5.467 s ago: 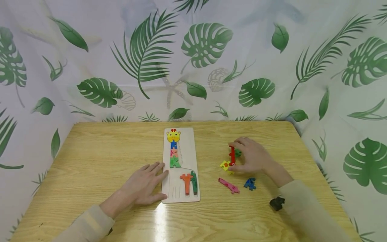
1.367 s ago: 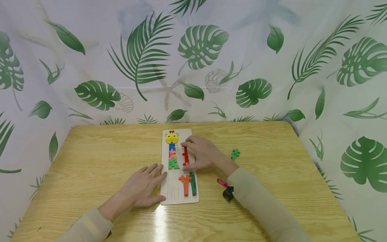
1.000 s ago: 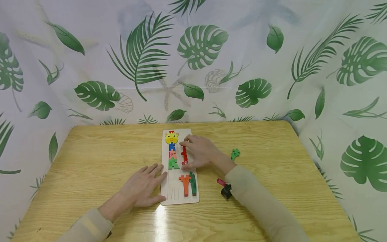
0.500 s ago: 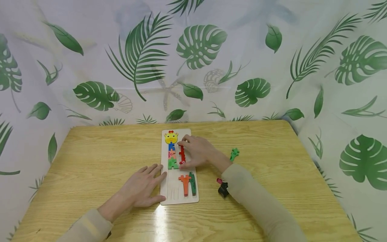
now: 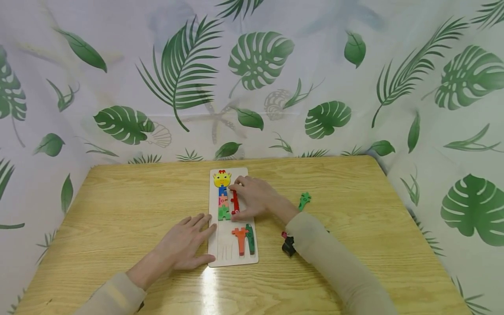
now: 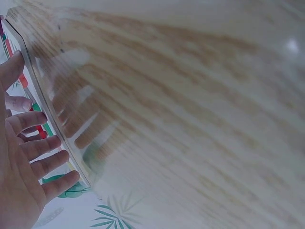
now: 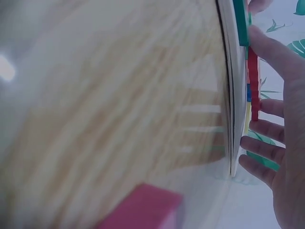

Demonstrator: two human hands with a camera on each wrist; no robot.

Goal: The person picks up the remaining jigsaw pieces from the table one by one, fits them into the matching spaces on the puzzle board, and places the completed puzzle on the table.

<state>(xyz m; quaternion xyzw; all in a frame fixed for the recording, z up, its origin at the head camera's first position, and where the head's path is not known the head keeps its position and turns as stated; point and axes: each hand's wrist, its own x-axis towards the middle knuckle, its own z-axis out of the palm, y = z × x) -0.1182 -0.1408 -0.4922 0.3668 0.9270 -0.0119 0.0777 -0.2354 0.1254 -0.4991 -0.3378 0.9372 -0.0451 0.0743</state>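
Observation:
A wooden giraffe puzzle board (image 5: 225,232) lies on the table. It bears a yellow head piece (image 5: 222,179), blue (image 5: 222,191), salmon (image 5: 222,201) and light green (image 5: 224,213) neck pieces. Lower down sit an orange leg piece (image 5: 240,240) and a dark green one (image 5: 250,239). My right hand (image 5: 256,197) pinches a long red puzzle piece (image 5: 235,202) lengthwise between thumb and fingers, close beside the neck pieces. Whether the red piece touches the board, I cannot tell. With fingers spread, my left hand (image 5: 183,245) rests at the board's left edge.
Right of the board lies a loose green piece (image 5: 304,201). A pink piece (image 5: 284,235) shows partly beside the right sleeve (image 5: 327,253), which covers the table behind it. Leaf-printed cloth (image 5: 267,113) hangs beyond the table's far edge.
My right hand has carried the red piece from the table's right side to the board. Lately it has shifted slightly left, closer to the neck pieces. My left hand stays in place.

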